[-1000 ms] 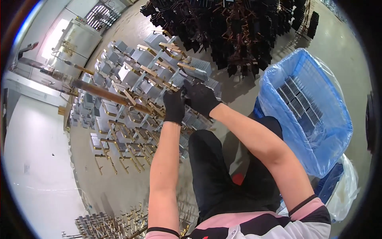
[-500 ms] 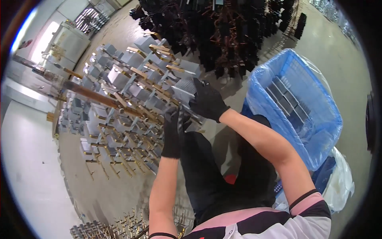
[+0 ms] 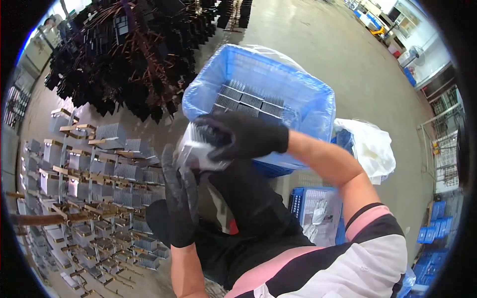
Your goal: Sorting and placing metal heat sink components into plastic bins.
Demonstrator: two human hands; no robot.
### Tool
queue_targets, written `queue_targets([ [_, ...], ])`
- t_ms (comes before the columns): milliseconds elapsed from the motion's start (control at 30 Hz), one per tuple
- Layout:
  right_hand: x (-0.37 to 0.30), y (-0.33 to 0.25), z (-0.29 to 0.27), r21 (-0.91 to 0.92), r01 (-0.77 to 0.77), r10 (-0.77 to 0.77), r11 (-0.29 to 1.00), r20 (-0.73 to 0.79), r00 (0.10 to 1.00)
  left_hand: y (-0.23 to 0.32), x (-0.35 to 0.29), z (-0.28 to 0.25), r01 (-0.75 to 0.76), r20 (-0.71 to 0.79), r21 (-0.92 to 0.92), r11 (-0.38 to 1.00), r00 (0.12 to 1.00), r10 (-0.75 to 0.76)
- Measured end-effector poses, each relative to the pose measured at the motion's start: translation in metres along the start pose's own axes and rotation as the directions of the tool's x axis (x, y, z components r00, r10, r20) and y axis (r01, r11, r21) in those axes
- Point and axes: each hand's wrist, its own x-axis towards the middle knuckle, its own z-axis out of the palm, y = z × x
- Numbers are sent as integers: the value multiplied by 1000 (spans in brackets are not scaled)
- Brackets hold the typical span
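My right hand point(image 3: 241, 136), in a black glove, is closed around a silver finned heat sink point(image 3: 191, 153). It holds the piece in front of my knees, just short of the blue crate point(image 3: 325, 111). My left hand point(image 3: 180, 201), also black-gloved, has its fingers stretched out at the lower left of the heat sink. They look close to or touching it; the exact contact is unclear. Rows of finned heat sinks point(image 3: 248, 102) lie inside the crate, which has a clear blue plastic liner. My right forearm passes over its near side.
On the left stands a rack point(image 3: 89, 216) with brass-coloured hooks bearing many silver heat sinks. Another rack point(image 3: 129, 64) of black parts is at the far left. A smaller blue crate point(image 3: 298, 203) with gloves point(image 3: 319, 211) and a white plastic bag point(image 3: 370, 149) sit to the right.
My view and body have turned right, from the silver rack toward the lined crate. The heat sink, which was at the rack between both hands, is now away from it in my right hand.
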Motion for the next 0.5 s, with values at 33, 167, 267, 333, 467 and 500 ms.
queue_targets([
  [33, -8, 17, -14, -97, 9, -17, 995, -74, 997, 3, 3, 5, 60, 28, -93, 994, 998, -58],
  [167, -20, 87, -65, -307, -111, 15, 945, -300, 954, 4, 8, 9, 255, 134, -322, 912, 966, -222],
  [267, -47, 190, -63, -389, -422, 347, 819, -250, 904, -25, -8, 11, 327, -39, -410, 852, 926, -375],
  [333, -71, 240, -38, -498, -375, 363, 781, -126, 923, -57, -30, 10, 258, -116, -142, 955, 954, -275],
  [467, -63, 261, 2, -677, -390, 556, 624, 34, 830, -100, -71, 6, 143, -120, 431, 891, 988, -101],
  [500, -61, 264, 10, -720, -422, 640, 551, 40, 767, -102, -72, 4, 137, -113, 443, 886, 989, -97],
])
